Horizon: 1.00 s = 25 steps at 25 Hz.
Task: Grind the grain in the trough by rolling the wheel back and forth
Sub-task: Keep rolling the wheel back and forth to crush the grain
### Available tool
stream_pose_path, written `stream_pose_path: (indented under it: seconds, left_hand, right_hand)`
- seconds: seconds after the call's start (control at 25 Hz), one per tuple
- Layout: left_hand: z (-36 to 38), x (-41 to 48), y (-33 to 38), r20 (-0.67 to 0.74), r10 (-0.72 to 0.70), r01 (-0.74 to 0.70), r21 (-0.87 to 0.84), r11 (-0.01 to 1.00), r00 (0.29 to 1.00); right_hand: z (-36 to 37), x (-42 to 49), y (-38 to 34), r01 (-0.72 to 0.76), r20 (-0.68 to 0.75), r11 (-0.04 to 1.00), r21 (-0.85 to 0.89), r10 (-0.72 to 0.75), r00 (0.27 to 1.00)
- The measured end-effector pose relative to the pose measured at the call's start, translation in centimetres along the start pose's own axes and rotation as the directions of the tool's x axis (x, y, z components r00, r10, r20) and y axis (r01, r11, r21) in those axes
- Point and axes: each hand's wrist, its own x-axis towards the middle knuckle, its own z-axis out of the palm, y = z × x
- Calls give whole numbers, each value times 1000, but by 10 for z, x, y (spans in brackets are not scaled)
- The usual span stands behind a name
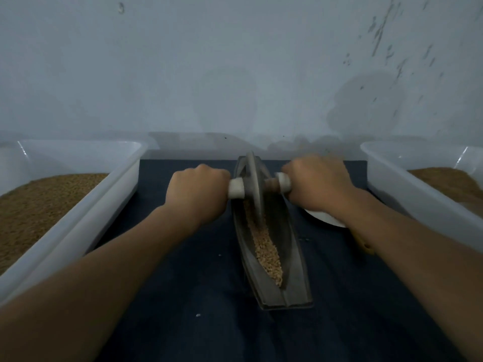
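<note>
Centrally, grain (266, 254) in trough (288, 246) under wheel (254, 184), left tub (104, 194), right tub (407, 192) brown-filled.

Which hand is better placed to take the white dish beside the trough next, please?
Right: the white dish lies just below the right hand, on its side of the trough; the left hand is beyond the wheel.

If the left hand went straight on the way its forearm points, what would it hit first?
Most likely the wheel. The left hand grips the handle right beside it, and the forearm points forward and inward, toward the disc. With only one view, depth is uncertain.
</note>
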Motion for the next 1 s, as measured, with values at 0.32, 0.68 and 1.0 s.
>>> stream_pose_path:
  seconds: [0.32, 0.68, 1.0]
  left_hand:
    - [-21, -39, 10, -79, 146, -126, 208, 970, 986]
    - [-9, -10, 7, -87, 93, -82, 126, 989, 992]
    - [-5, -24, 9, -130, 118, -91, 197, 976, 985]
  right_hand:
    - [5, -64, 8, -1, -110, 1000, 22, 3, 994]
    - [12, -31, 3, -50, -79, 997, 51, 54, 995]
    - [14, -48, 5, -37, -130, 999, 39, 42, 991]
